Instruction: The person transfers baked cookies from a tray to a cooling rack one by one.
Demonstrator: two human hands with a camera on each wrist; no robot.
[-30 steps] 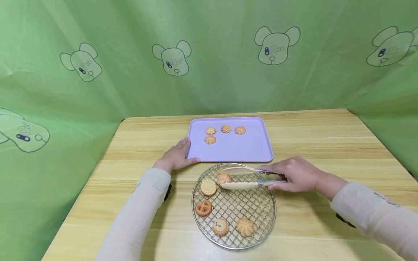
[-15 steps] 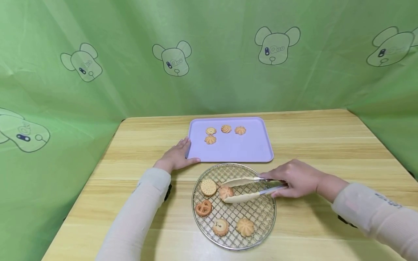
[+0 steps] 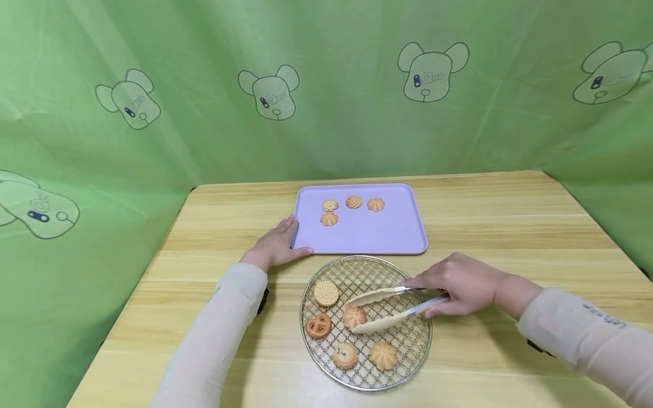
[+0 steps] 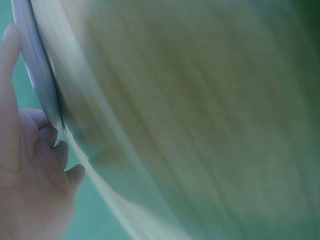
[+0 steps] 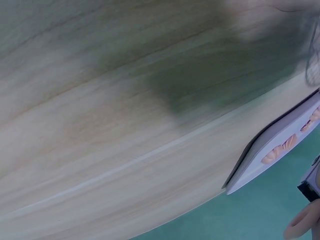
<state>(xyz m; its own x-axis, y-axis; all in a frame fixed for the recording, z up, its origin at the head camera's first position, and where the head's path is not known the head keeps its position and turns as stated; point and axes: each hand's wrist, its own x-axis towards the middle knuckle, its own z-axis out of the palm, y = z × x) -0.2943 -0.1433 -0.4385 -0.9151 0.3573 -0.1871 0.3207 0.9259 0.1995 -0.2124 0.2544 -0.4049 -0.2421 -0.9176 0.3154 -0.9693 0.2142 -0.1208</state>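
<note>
My right hand (image 3: 427,290) grips beige tongs (image 3: 382,309) by their metal handles. The tongs' tips close round a swirl cookie (image 3: 354,316) over the middle of a round wire rack (image 3: 408,340). Also on the rack are a round cracker (image 3: 326,293), a pretzel cookie (image 3: 318,326) and two more cookies (image 3: 383,355) near its front. Behind it lies a purple tray (image 3: 388,235) with several swirl cookies (image 3: 353,202). My left hand (image 3: 292,238) rests against the tray's near left corner, thumb along its front edge. The left wrist view shows this hand (image 4: 30,175) at the tray's rim (image 4: 35,70).
All of this lies on a wooden table (image 3: 510,215), ringed by a green curtain (image 3: 153,85) at the back and both sides. In the blurred right wrist view a corner of the purple tray (image 5: 250,160) shows beyond the table top.
My right hand has drawn the tongs and the swirl cookie towards me, from the rack's far edge to its middle. The left hand has stayed at the tray.
</note>
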